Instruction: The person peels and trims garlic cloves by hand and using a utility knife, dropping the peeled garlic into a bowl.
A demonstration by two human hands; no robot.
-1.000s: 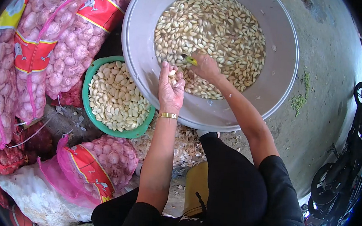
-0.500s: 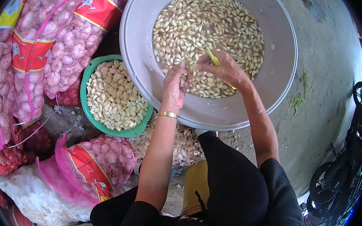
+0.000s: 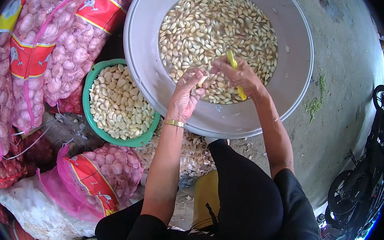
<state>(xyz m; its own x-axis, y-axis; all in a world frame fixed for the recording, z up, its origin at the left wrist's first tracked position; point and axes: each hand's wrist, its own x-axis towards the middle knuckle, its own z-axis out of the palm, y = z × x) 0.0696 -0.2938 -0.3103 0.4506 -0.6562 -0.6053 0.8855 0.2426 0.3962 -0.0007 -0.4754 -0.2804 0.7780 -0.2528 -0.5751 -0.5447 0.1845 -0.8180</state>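
Note:
Over the near part of a large grey tub [image 3: 290, 78], my left hand [image 3: 186, 94] pinches a pale garlic clove [image 3: 202, 81] between thumb and fingers. Just to its right, my right hand [image 3: 242, 76] is closed around a small yellow knife [image 3: 242, 93]; its yellow parts show on both sides of the fingers, and the blade is hard to make out. Below both hands, many unpeeled garlic cloves [image 3: 222, 23] sit in cloudy water in the tub. Left of the tub, a green basin [image 3: 88, 98] holds peeled white cloves [image 3: 119, 103].
Mesh sacks of garlic bulbs [image 3: 66, 60] stand at the left, and a smaller opened sack [image 3: 111, 168] lies lower down. Dry garlic skins [image 3: 171, 152] litter the floor below the tub. Motorbikes [image 3: 353, 191] stand at the far right.
My right hand has turned the knife and drawn slightly away from my left hand. The clove in my left fingers now shows more clearly. The whole view has shifted slightly.

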